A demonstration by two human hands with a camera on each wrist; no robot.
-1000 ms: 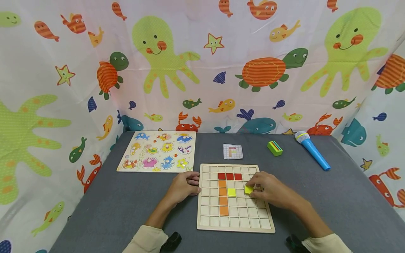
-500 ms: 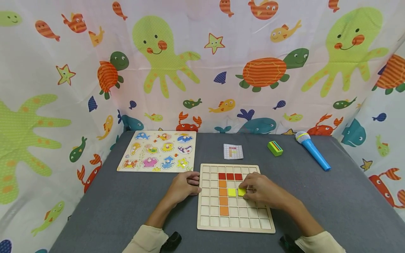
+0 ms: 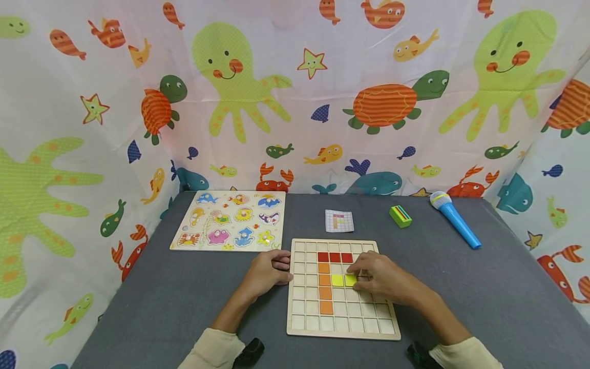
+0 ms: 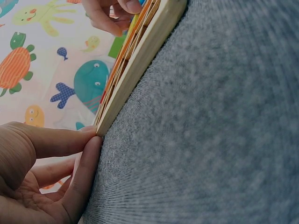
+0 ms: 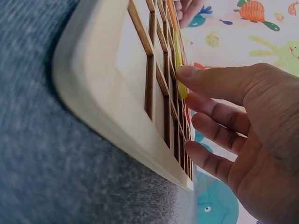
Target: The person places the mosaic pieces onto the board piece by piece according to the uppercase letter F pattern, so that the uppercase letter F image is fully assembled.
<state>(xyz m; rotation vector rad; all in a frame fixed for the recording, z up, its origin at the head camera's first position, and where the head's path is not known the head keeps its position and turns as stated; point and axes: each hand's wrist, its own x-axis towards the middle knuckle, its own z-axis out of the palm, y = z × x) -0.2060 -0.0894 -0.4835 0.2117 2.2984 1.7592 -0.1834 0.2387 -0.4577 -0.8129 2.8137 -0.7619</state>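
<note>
A wooden grid board (image 3: 343, 335) lies flat on the grey table. My left hand (image 3: 267, 271) holds its left edge, and in the left wrist view thumb and finger meet at the wooden rim. The right hand (image 3: 382, 277) reaches over the board's right side. Its thumb and finger pinch a yellow square tile (image 3: 350, 280) at the cell right of another yellow tile (image 3: 337, 280). In the right wrist view the thumb tip lies at the yellow tile (image 5: 182, 86), with the other fingers close over the grid. Red tiles (image 3: 335, 258) and orange tiles (image 3: 325, 293) fill other cells.
A small pattern card (image 3: 339, 221) lies behind the board. Farther right are a green-and-yellow striped block (image 3: 400, 217) and a blue toy microphone (image 3: 458, 220). A sea-animal peg puzzle (image 3: 230, 220) lies back left. A printed curtain (image 3: 295, 154) rises behind the table.
My right hand has moved left over the board with the yellow tile, bringing it down beside the other yellow tile. The left hand stays at the board's edge.
</note>
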